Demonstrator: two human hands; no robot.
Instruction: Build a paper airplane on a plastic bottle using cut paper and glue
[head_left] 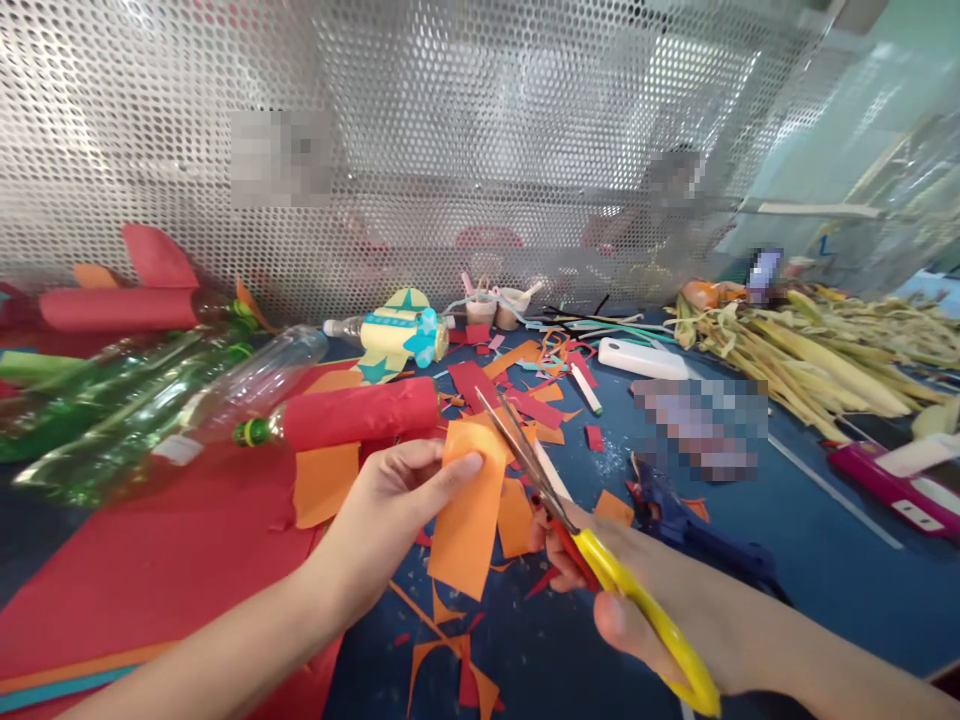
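Observation:
Between the thumb and fingers of my left hand is a rectangular piece of orange paper. My right hand grips scissors with yellow and red handles. Their blades are slightly parted, and the tips lie by the paper's upper right edge; I cannot tell whether they touch it. Just behind my left hand lies a bottle wrapped in red paper with a green cap. Orange and red paper scraps are scattered beneath and around both hands.
Clear and green plastic bottles lie at left beside a large red sheet. A yellow paper-covered bottle lies farther back. At right are a blue glue gun, dried husks and a magenta-and-white device. Perforated metal rises behind.

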